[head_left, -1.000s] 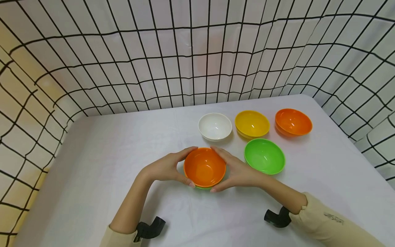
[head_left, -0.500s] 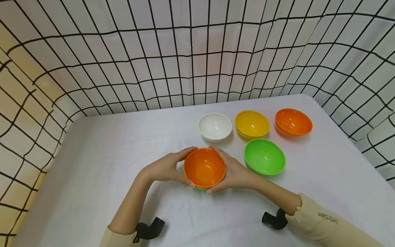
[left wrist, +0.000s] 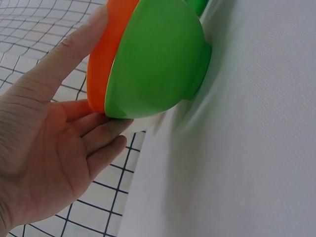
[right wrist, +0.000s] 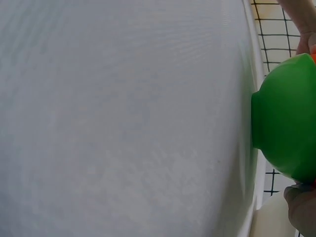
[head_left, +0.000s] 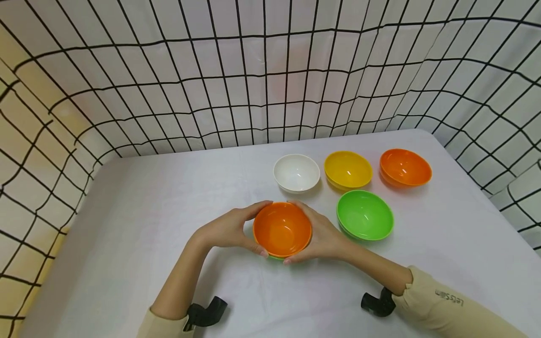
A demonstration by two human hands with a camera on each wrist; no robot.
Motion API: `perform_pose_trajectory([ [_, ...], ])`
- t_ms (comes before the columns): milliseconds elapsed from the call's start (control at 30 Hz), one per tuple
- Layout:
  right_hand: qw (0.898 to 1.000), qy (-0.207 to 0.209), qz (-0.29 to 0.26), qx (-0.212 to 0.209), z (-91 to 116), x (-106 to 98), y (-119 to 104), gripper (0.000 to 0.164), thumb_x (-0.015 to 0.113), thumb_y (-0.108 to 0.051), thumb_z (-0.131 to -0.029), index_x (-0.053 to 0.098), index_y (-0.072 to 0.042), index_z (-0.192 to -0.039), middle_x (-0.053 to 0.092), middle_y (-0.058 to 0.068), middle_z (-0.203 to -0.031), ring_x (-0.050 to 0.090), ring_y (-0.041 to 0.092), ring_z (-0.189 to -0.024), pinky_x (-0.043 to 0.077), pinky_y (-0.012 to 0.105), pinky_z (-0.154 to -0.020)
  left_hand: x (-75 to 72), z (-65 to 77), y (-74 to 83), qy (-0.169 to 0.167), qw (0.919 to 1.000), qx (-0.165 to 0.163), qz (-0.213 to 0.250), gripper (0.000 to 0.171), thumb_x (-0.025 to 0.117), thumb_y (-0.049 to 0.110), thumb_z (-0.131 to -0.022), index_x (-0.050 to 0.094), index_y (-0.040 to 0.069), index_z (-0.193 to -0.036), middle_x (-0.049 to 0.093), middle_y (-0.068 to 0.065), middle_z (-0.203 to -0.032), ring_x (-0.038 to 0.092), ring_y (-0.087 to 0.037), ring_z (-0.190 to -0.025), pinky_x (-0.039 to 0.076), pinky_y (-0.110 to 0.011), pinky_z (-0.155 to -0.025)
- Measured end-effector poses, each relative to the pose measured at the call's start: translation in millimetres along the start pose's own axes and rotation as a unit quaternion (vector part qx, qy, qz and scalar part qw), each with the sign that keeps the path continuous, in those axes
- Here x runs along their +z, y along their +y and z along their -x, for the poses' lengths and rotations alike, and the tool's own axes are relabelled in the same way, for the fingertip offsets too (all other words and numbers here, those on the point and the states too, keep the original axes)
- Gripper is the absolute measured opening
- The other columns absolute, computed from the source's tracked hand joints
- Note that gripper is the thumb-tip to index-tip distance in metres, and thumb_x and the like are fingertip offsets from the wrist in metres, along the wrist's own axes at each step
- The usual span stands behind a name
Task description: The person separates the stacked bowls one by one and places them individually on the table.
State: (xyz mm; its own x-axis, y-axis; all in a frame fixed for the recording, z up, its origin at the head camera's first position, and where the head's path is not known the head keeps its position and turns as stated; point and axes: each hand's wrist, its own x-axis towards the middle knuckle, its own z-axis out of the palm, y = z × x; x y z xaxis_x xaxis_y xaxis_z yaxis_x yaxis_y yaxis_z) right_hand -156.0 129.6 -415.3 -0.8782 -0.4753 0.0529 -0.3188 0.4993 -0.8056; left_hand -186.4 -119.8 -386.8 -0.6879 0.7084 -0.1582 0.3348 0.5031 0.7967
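An orange bowl (head_left: 282, 229) sits nested inside a green bowl (left wrist: 158, 59); in the head view only a sliver of the lower bowl shows beneath the upper rim. The left wrist view shows the green bowl's foot on the white cloth. My left hand (head_left: 231, 228) holds the pair from the left, thumb at the near side and fingers at the far side. From the right, my right hand (head_left: 323, 234) grips the orange rim in the same way. In the right wrist view, only part of the right hand (right wrist: 302, 210) shows at the bottom edge.
Behind the hands stand a white bowl (head_left: 297, 173), a yellow bowl (head_left: 348, 170) and a second orange bowl (head_left: 405, 168). Another green bowl (head_left: 365, 215) is close beside the right wrist. Black netting (head_left: 266, 75) surrounds the white-covered table (head_left: 139, 211).
My right hand has drawn in closer round the bowls, its thumb shifting left along the near rim. The left hand and the stacked bowls stay practically still.
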Motion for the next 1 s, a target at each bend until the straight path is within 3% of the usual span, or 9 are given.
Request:
perform_pose_trajectory([
  [633, 0.999, 0.028, -0.042, -0.018, 1.4, 4.2, 4.5, 0.111, 0.090, -0.042, -0.050, 0.030, -0.018, -0.140, 0.048, -0.004, -0.132, 0.049, 0.015, -0.115, 0.044, 0.040, -0.095, -1.7, -0.9, -2.9, -0.003, 0.9999, -0.009, -0.009, 0.100, 0.084, 0.041, -0.062, 0.030, 0.024, -0.144, 0.042, 0.012, -0.140, 0.035, -0.010, -0.132, 0.031, -0.041, -0.108],
  [767, 0.998, 0.028, -0.056, -0.016, 3.6, -1.3, -12.6, 0.108, 0.092, -0.026, -0.051, 0.031, -0.012, -0.139, 0.049, 0.004, -0.131, 0.050, 0.022, -0.115, 0.044, 0.044, -0.095, -1.5, -3.0, -6.3, -0.003, 1.0000, 0.002, -0.006, 0.093, 0.085, 0.040, -0.062, 0.037, 0.026, -0.140, 0.045, 0.016, -0.136, 0.038, -0.008, -0.129, 0.032, -0.038, -0.107],
  [1000, 0.997, 0.035, -0.066, -0.012, 4.8, -1.8, -12.2, 0.108, 0.092, -0.030, -0.050, 0.032, -0.015, -0.138, 0.049, 0.000, -0.130, 0.049, 0.018, -0.115, 0.044, 0.041, -0.095, 0.7, -4.7, -8.5, -0.004, 1.0000, 0.004, 0.000, 0.093, 0.085, 0.040, -0.061, 0.038, 0.026, -0.140, 0.045, 0.017, -0.135, 0.039, -0.007, -0.128, 0.033, -0.036, -0.107],
])
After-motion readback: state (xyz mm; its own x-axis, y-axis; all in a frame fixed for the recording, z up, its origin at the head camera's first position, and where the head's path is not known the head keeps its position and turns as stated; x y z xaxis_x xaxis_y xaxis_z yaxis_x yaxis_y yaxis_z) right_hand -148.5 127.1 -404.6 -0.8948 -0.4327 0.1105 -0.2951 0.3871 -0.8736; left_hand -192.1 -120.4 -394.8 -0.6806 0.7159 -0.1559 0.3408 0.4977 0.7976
